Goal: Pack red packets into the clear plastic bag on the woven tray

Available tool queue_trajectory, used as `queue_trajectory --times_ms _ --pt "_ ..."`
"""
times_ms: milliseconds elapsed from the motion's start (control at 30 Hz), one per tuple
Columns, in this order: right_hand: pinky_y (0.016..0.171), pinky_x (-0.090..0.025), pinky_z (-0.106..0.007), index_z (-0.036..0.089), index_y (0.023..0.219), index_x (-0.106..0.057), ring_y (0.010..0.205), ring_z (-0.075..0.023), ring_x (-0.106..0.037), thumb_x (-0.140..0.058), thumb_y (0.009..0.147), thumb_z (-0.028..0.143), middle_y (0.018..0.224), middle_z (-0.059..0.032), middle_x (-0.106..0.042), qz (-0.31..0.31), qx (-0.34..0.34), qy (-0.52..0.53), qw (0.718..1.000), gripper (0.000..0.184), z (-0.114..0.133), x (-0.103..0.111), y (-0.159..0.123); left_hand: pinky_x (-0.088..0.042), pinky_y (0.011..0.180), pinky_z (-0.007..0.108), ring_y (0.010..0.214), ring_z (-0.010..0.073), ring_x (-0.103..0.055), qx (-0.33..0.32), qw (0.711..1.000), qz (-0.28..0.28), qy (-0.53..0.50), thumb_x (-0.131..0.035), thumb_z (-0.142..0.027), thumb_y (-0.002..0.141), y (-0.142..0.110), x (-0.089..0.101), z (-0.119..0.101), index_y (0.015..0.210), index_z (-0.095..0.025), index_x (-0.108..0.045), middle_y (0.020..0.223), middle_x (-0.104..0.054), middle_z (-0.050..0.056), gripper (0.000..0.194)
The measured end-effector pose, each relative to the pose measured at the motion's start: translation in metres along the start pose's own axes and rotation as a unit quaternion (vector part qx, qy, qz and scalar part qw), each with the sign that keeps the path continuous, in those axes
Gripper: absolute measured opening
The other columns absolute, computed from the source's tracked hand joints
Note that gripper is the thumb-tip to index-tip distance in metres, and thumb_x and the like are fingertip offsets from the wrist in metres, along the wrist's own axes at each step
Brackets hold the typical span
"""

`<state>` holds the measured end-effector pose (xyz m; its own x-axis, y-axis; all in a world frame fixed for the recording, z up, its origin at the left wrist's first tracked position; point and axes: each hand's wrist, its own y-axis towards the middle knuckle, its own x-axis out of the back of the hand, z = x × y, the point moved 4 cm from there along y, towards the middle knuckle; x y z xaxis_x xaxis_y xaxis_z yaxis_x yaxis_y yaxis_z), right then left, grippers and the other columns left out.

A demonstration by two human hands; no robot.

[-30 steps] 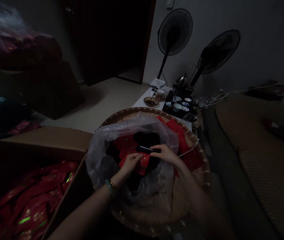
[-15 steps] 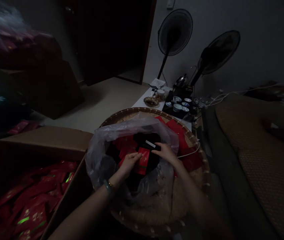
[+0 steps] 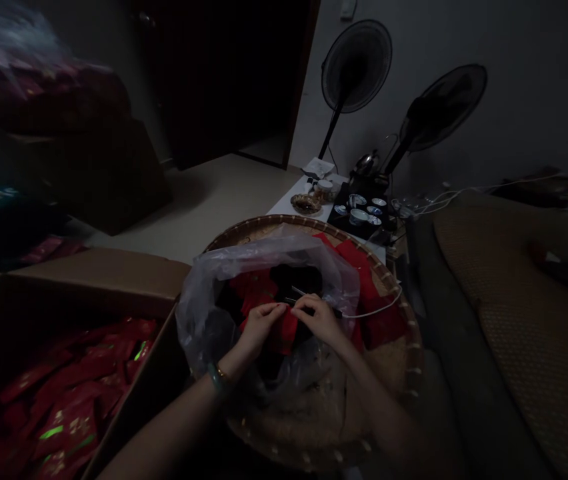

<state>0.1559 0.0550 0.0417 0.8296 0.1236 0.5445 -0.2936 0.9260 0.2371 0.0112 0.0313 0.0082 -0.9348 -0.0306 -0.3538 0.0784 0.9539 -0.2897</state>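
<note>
While our fingertips meet over the open mouth of the clear plastic bag (image 3: pixel 264 257), we pinch one red packet (image 3: pixel 287 330) between both hands: the left hand (image 3: pixel 259 327) closes on its left edge, the right hand (image 3: pixel 320 319) on its upper right corner. Under the right fingers we also see a thin dark strip with a pale edge (image 3: pixel 300 293); whether they grip it we cannot tell. Our packet hangs just above the dark contents of the bag, beside more red packets (image 3: pixel 254 290) inside it. A green bangle (image 3: pixel 218 378) sits on our left wrist. Around the bag lies the round woven tray (image 3: pixel 394 373), with further red packets (image 3: pixel 364 280) on its far side and a white cable (image 3: pixel 379 308) across them. To our left a cardboard box (image 3: pixel 114 273) holds many red packets (image 3: pixel 74 393). Beyond the tray stand a tea set (image 3: pixel 364 210) and two floor fans (image 3: pixel 359 67)
</note>
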Motion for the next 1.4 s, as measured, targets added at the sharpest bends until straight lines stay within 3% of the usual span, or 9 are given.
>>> queue_trajectory --times_ms 333,600,767,867,933,1033,1100,1233,1400 --pt "0.051 -0.04 -0.022 0.017 0.081 -0.061 0.061 -0.0124 -0.055 -0.049 0.079 0.041 0.07 -0.0008 -0.061 0.047 -0.135 0.129 0.981 0.027 -0.009 -0.016 -0.011 -0.043 0.065 0.024 0.067 0.0149 -0.059 0.024 0.998 0.012 -0.061 -0.07 -0.037 0.063 -0.008 0.006 0.001 0.08 -0.012 -0.071 0.071 -0.069 0.005 0.029" --pt "0.043 -0.039 -0.018 0.018 0.08 -0.051 0.056 -0.0104 -0.054 -0.069 0.061 0.038 0.066 0.0034 -0.057 0.093 -0.208 0.209 0.951 0.033 -0.015 -0.033 -0.022 -0.045 0.065 0.024 0.066 0.0149 -0.06 0.048 0.993 0.004 -0.106 -0.07 -0.04 0.062 -0.015 0.01 0.005 0.085 -0.012 -0.067 0.077 -0.069 0.006 0.036" --pt "0.038 -0.038 -0.018 0.018 0.083 -0.051 0.042 -0.0077 -0.049 -0.067 0.062 0.046 0.056 0.0068 -0.053 0.059 -0.21 0.24 0.946 0.038 -0.019 -0.029 -0.018 -0.044 0.057 0.022 0.06 0.0131 -0.059 0.111 0.99 0.069 -0.048 -0.078 -0.034 0.053 -0.03 -0.002 0.009 0.081 -0.011 -0.065 0.071 -0.067 0.004 0.038" --pt "0.039 -0.041 -0.019 0.017 0.089 -0.053 0.049 -0.0109 -0.056 -0.056 0.07 0.055 0.063 0.001 -0.06 0.023 -0.222 0.288 0.931 0.042 -0.024 -0.022 -0.015 -0.047 0.059 0.025 0.066 0.017 -0.061 0.073 0.99 0.002 -0.119 -0.078 -0.036 0.054 -0.043 0.01 -0.015 0.084 -0.013 -0.064 0.078 -0.068 0.005 0.04" --pt "0.04 -0.042 -0.019 0.017 0.09 -0.054 0.055 -0.0127 -0.06 -0.052 0.073 0.057 0.068 -0.0028 -0.063 0.006 -0.231 0.298 0.926 0.044 -0.031 -0.02 -0.014 -0.049 0.066 0.026 0.079 0.0195 -0.062 -0.036 0.972 -0.091 -0.216 -0.075 -0.041 0.058 -0.055 0.032 -0.047 0.091 -0.017 -0.064 0.091 -0.068 0.005 0.042" --pt "0.04 -0.041 -0.019 0.017 0.089 -0.054 0.055 -0.0134 -0.06 -0.049 0.076 0.054 0.068 -0.003 -0.063 0.007 -0.224 0.239 0.945 0.04 -0.039 -0.024 -0.012 -0.048 0.083 0.029 0.103 0.0197 -0.057 -0.221 0.914 -0.182 -0.287 -0.063 -0.054 0.068 -0.079 0.065 -0.095 0.104 -0.032 -0.06 0.111 -0.063 -0.002 0.042" --pt "0.048 -0.045 -0.024 0.018 0.089 -0.056 0.062 -0.0148 -0.061 -0.051 0.077 0.047 0.075 -0.0037 -0.064 0.017 -0.183 0.144 0.972 0.032 -0.038 -0.034 -0.009 -0.044 0.091 0.03 0.114 0.0204 -0.05 -0.266 0.905 -0.176 -0.281 -0.057 -0.06 0.07 -0.087 0.074 -0.11 0.112 -0.038 -0.054 0.121 -0.057 -0.003 0.048" --pt "0.079 -0.046 -0.037 0.019 0.103 -0.057 0.092 -0.0226 -0.058 -0.066 0.069 0.029 0.099 -0.0093 -0.063 0.047 -0.059 -0.085 0.994 0.037 -0.023 -0.063 -0.001 -0.041 0.094 0.036 0.115 0.0235 -0.05 -0.195 0.939 -0.149 -0.241 -0.054 -0.059 0.073 -0.079 0.064 -0.089 0.126 -0.034 -0.041 0.131 -0.048 0.007 0.061" --pt "0.073 -0.046 -0.034 0.017 0.098 -0.06 0.079 -0.0206 -0.059 -0.061 0.069 0.016 0.083 -0.0068 -0.064 0.026 -0.048 -0.122 0.991 0.029 -0.016 -0.074 0.01 -0.046 0.084 0.037 0.109 0.0277 -0.053 -0.105 0.977 -0.134 -0.133 -0.071 -0.036 0.064 -0.054 0.055 -0.046 0.11 -0.02 -0.055 0.126 -0.05 0.013 0.051"
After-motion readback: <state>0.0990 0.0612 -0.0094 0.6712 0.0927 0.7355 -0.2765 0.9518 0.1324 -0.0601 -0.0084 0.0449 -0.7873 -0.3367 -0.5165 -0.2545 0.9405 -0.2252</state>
